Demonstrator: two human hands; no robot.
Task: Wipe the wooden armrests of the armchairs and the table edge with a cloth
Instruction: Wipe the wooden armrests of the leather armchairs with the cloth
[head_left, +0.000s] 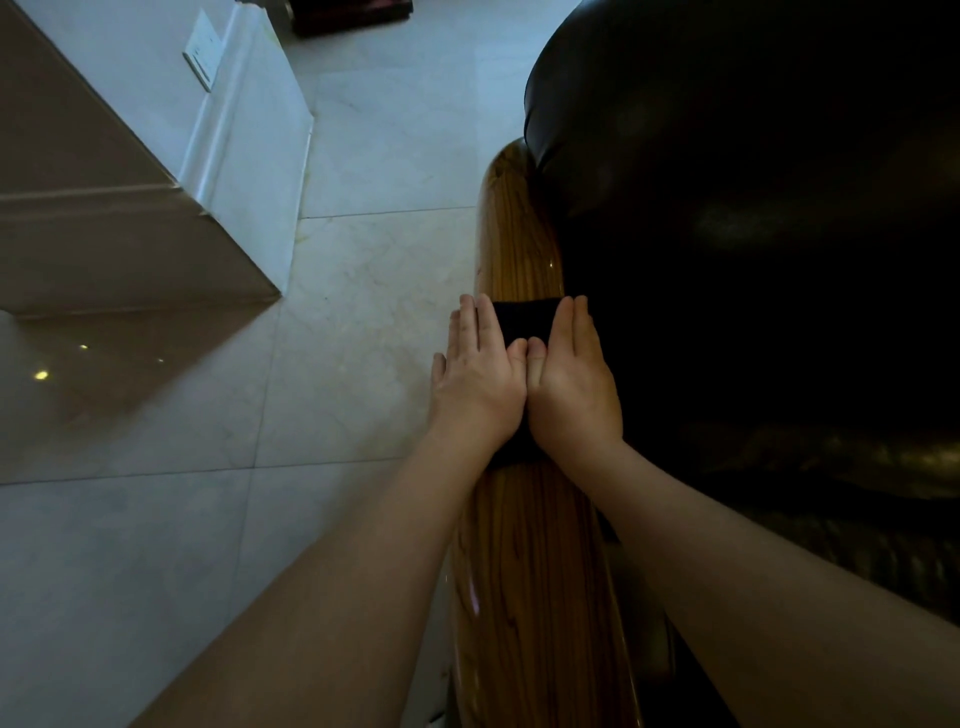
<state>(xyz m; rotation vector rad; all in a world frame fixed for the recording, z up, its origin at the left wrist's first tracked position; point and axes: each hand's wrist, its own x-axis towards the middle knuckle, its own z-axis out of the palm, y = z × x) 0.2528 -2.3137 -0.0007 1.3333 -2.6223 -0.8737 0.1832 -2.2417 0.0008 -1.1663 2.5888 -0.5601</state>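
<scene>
Head view: the dark cloth (524, 319) lies across the wooden armrest (519, 244), whose long axis runs straight away from the person. The left hand (475, 379) and right hand (571, 384) press it side by side, thumbs touching, an open flat grip with straight fingers, nothing pinched; bare wood lies ahead, so the stroke likely goes forward

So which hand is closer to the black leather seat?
Right. The right hand presses the cloth on the edge of the armrest beside the leather seat; the left hand presses it on the outer edge, over the floor.
</scene>
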